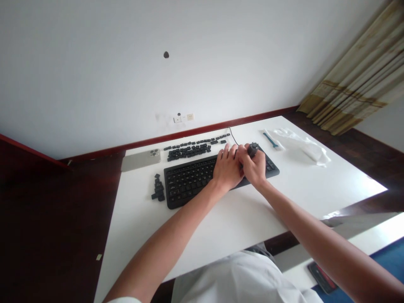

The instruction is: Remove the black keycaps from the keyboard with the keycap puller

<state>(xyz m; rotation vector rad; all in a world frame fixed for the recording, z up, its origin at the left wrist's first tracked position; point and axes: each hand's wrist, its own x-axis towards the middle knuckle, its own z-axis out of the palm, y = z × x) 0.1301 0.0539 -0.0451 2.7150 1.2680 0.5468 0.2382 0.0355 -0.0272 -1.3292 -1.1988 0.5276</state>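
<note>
One black keyboard (189, 179) lies on the white desk (132, 219) in front of me, its long axis running left to right, the right end slightly farther from me than the left. It is flat and matte with rounded corners, and its rows show small pale marks. One thin cable (232, 136) runs across the desk beyond it. My two hands are at its right half: my left hand (229, 166) lies over it, fingers extended, grasping nothing that I can see; my right hand (255, 166) is curled tightly around one dark object (253, 148), its lower end hidden. Loose black keycaps form two groups, too small to count exactly: many in rows beyond the keyboard, and a small pile (158, 186) just beside its left end. One grey phone (142, 159) lies far left; one blue brush (270, 139) and one crumpled white bag (304, 145) lie right.
</note>
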